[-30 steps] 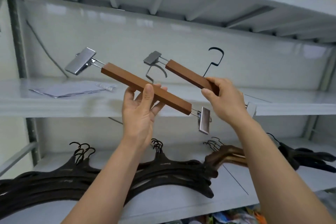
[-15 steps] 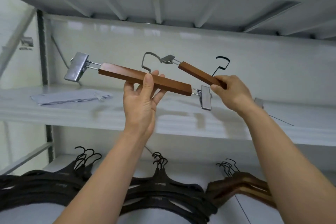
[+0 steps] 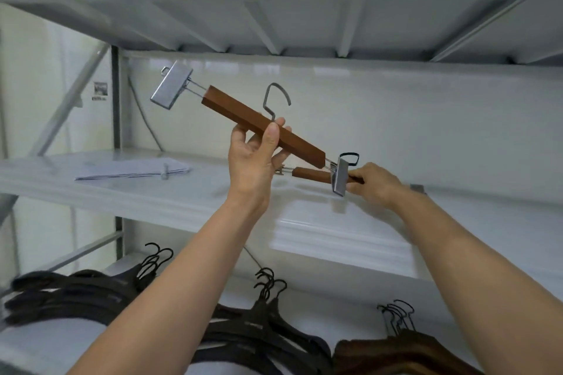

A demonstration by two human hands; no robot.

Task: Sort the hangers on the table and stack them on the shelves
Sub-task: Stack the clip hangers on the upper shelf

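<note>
Presently placing: right hand (image 3: 374,184) grips low hanger (image 3: 310,175) at shelf (image 3: 152,192), likely needing flat release; left hand (image 3: 253,161) grips raised hanger (image 3: 243,114).

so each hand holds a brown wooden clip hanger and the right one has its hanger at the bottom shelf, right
Not the bottom shelf. The head view shows the right hand holding its brown wooden clip hanger at the middle white metal shelf, where the grey papers lie; the black hangers lie on the shelf below. The left hand does hold the other brown wooden clip hanger.
</note>
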